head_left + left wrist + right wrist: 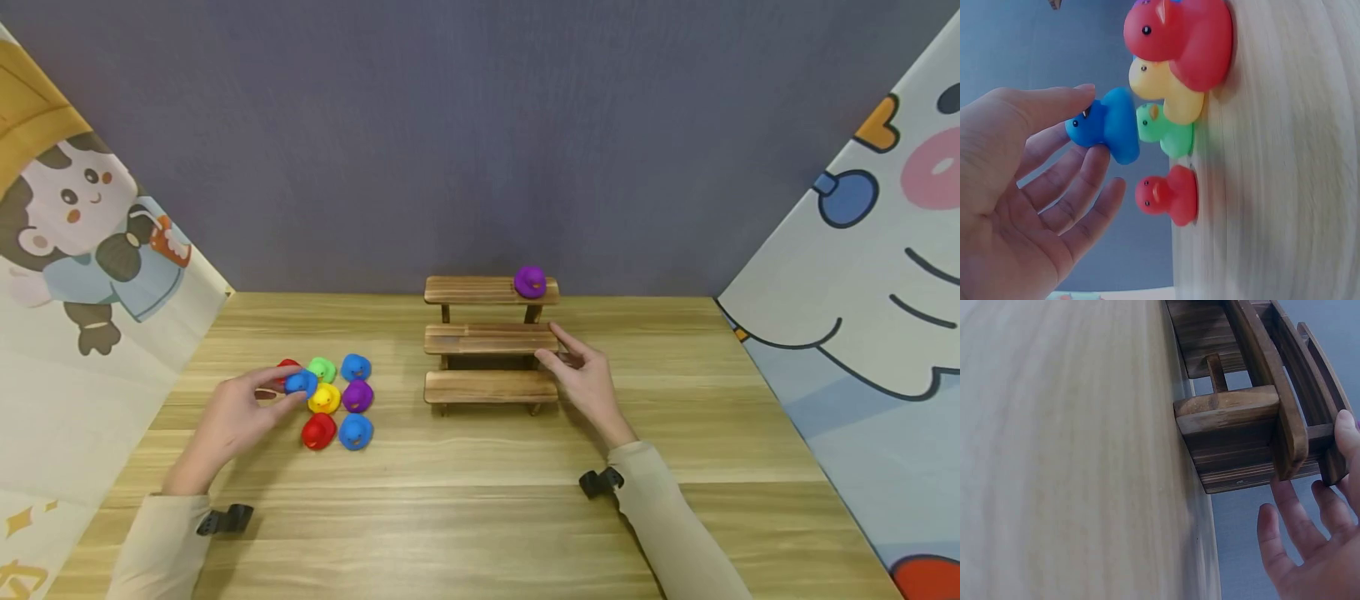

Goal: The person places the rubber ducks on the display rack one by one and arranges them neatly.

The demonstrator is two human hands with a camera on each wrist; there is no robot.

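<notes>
My left hand [242, 414] pinches a blue rubber duck [1116, 128] between thumb and fingers. It holds the duck above the table, over the left of a group of ducks. Around it stand a green duck [322, 369], a yellow duck [325, 399], a red duck [318, 432] and a purple duck [357, 396]. A second red duck [1169, 195] is partly covered by the hand in the head view. My right hand [591, 385] grips the right end of the middle step of a three-step wooden stand [491, 386], thumb in front and index finger behind.
Another purple duck [530, 282] sits at the right of the stand's top step. Two more blue ducks, one at the back [356, 367] and one in front [356, 432], edge the group. A grey wall [480, 150] rises behind the wooden table [450, 517].
</notes>
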